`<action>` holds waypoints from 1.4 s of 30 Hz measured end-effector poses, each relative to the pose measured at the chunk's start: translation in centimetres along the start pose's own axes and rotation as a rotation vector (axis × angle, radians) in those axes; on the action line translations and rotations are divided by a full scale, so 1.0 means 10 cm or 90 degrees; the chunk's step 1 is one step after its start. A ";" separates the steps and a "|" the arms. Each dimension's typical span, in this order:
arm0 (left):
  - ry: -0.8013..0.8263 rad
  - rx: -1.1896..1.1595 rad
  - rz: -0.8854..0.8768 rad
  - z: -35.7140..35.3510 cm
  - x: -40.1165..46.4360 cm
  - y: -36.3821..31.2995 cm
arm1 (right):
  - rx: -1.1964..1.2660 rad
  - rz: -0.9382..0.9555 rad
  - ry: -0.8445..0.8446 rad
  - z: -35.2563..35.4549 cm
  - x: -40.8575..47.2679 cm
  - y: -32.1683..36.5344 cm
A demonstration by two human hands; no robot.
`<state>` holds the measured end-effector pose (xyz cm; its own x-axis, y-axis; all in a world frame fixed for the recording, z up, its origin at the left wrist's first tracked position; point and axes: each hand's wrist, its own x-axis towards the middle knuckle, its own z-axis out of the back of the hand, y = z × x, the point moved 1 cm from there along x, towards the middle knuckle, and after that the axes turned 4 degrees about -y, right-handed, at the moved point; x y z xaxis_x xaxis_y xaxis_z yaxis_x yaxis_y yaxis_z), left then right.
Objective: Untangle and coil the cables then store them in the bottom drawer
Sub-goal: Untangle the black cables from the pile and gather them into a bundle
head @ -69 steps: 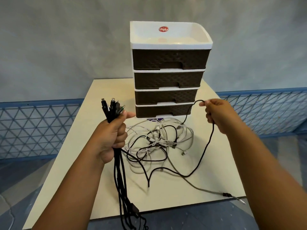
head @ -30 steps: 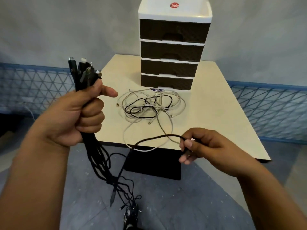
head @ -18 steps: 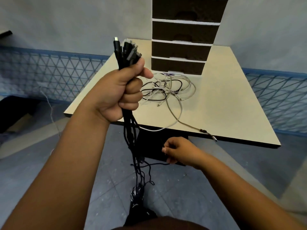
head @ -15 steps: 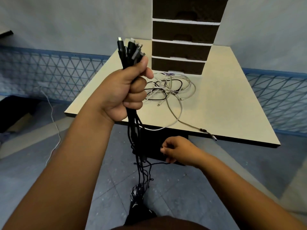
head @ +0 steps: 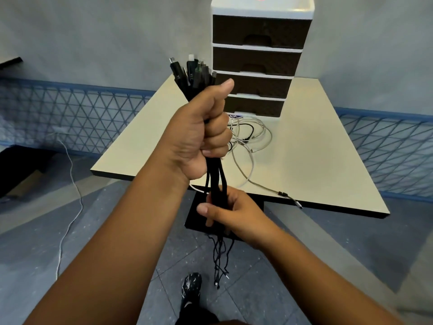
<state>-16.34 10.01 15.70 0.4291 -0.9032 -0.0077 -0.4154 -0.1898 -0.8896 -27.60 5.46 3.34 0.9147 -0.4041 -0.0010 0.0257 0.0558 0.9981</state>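
You've got a black cable bundle (head: 216,177) w/ black plugs, some silver-tipped. Loose cables (head: 250,146) on the table are mostly white/grey, a couple black. Table (head: 316,148) is cream w/ a black edge. Drawer unit (head: 257,57): white frame, dark brown woven-pattern fronts, red oval logo. Fence (head: 70,118): blue diamond mesh. Floor: grey speckled tiles. Shoe (head: 191,287): black w/ white marks.

A bare, makeshift workroom: grey plaster wall (head: 93,31), tiled floor (head: 269,289) (blue mesh fencing (head: 70,113) behind), one plain table (head: 316,160).

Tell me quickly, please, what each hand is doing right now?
Left hand: grips the black cable bundle near its plugs.
Right hand: grips the same bundle lower down.
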 end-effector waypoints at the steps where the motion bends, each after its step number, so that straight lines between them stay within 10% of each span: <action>1: -0.004 -0.010 -0.011 0.00 0.00 -0.03 | -0.020 -0.002 -0.016 -0.04 0.00 -0.06; 9: -0.016 -0.108 -0.038 0.28 0.12 -0.22 | -0.124 0.009 -0.006 -0.12 0.18 -0.18; 16: -0.130 -0.114 -0.037 0.66 0.30 -0.30 | -0.238 -0.128 0.221 0.30 0.35 -0.28; 21: -0.137 -0.136 -0.008 0.98 0.49 -0.34 | -0.437 -0.030 0.044 0.46 0.73 -0.25; 24: -0.130 -0.137 0.018 1.10 0.65 -0.35 | -0.727 -0.015 0.090 0.38 0.95 -0.37; 29: -0.113 -0.121 0.062 1.24 0.96 -0.40 | -0.730 -0.014 0.095 0.36 1.16 -0.30; 42: -0.018 -0.105 0.165 1.53 1.56 -0.47 | -0.203 -0.213 -0.705 2.10 1.37 -0.12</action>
<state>4.57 2.72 12.79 0.3129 -0.9190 -0.2397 -0.6372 -0.0160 -0.7706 -23.57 -19.33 3.42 0.0035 -0.9988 -0.0483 0.4373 -0.0420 0.8983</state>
